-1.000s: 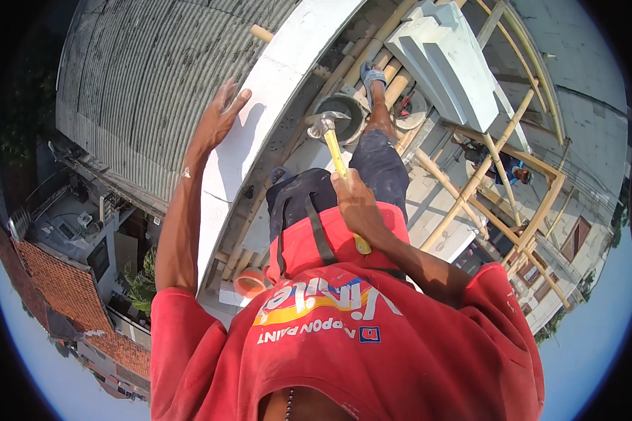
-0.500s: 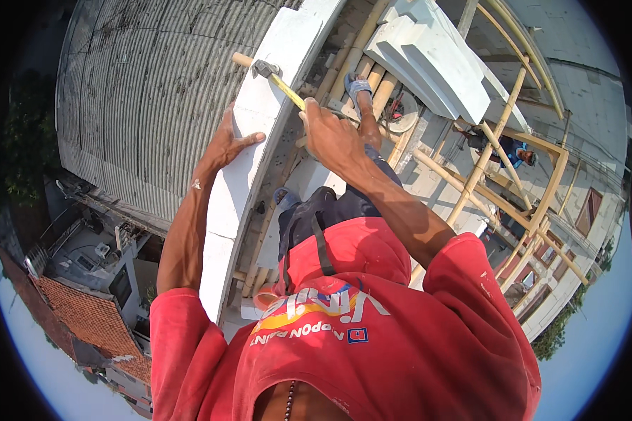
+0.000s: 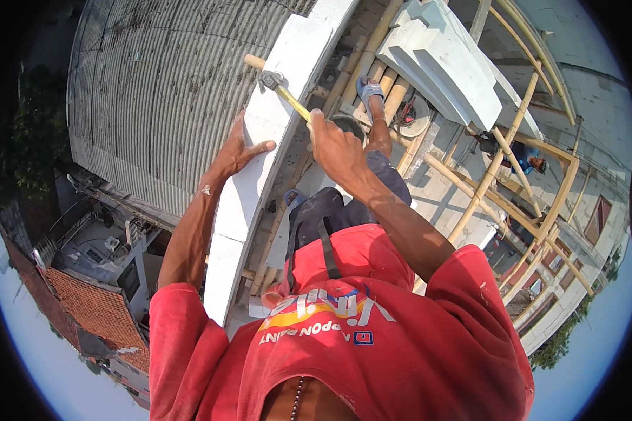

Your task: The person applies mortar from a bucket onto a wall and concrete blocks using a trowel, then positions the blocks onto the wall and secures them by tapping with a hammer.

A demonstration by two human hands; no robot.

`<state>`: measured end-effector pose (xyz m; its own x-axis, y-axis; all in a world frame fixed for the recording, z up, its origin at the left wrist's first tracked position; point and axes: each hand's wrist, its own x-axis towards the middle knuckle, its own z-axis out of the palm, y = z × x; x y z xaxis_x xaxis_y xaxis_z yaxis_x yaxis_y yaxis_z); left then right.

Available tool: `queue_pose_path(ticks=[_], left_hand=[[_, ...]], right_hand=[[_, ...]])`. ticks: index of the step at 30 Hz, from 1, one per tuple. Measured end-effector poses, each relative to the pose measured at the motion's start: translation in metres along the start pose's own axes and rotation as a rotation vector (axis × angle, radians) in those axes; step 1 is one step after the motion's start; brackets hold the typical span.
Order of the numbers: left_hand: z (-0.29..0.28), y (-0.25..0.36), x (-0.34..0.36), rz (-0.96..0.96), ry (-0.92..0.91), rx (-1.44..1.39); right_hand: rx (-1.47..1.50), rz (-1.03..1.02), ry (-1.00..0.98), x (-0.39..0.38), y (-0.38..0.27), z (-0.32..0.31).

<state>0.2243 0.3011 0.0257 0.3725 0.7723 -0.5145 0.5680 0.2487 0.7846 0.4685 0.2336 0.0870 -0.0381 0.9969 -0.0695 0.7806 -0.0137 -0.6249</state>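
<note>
A hammer (image 3: 295, 104) with a yellow handle is in my right hand (image 3: 338, 147), which is closed around the handle's near end. The dark metal hammer head (image 3: 270, 81) is over the top of a long white block ledge (image 3: 260, 133), near its outer edge; whether it touches, I cannot tell. Just past the head, a light brown wooden or bamboo end (image 3: 254, 62) sticks out beyond the ledge. My left hand (image 3: 237, 153) rests on the ledge's outer edge, nearer to me. Its thumb stretches across the white top, apart from the fingers, which partly hide along the outer side.
A corrugated roof (image 3: 168, 98) lies left of the ledge. My feet are on bamboo scaffold poles (image 3: 395, 97). To the right are a stepped white moulding (image 3: 449, 63), a round container with tools (image 3: 413, 116), a bamboo frame (image 3: 484, 186) and another person (image 3: 534, 164) lower down.
The whole view has shifted slightly. The hammer head sits a little nearer to me relative to the protruding brown end. My left hand keeps its place on the ledge.
</note>
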Motion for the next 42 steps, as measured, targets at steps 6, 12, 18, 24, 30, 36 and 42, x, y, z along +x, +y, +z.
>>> queue_pose_path(ticks=[6, 12, 18, 24, 30, 36, 42], left_hand=[[-0.002, 0.011, -0.002, 0.003, -0.05, -0.043], [-0.004, -0.017, -0.001, 0.048, -0.013, -0.005], [0.001, -0.011, 0.004, 0.071, -0.005, 0.005], [-0.005, -0.022, 0.004, 0.008, -0.009, 0.011], [-0.001, -0.015, -0.001, 0.016, -0.041, -0.037], [0.0, -0.011, 0.002, -0.002, -0.02, 0.018], [-0.007, -0.003, 0.0, -0.061, -0.093, 0.064]], right_hand=[[-0.061, 0.101, -0.252, 0.017, -0.002, -0.027], [-0.012, -0.146, -0.075, 0.037, -0.041, -0.055], [-0.363, -0.019, -0.255, 0.031, 0.054, -0.027], [-0.199, -0.118, -0.066, 0.045, -0.015, -0.051], [-0.245, -0.015, -0.292, 0.041, 0.022, -0.037], [-0.248, 0.054, -0.26, 0.031, 0.038, -0.031], [0.165, 0.294, -0.051, 0.008, 0.02, -0.051]])
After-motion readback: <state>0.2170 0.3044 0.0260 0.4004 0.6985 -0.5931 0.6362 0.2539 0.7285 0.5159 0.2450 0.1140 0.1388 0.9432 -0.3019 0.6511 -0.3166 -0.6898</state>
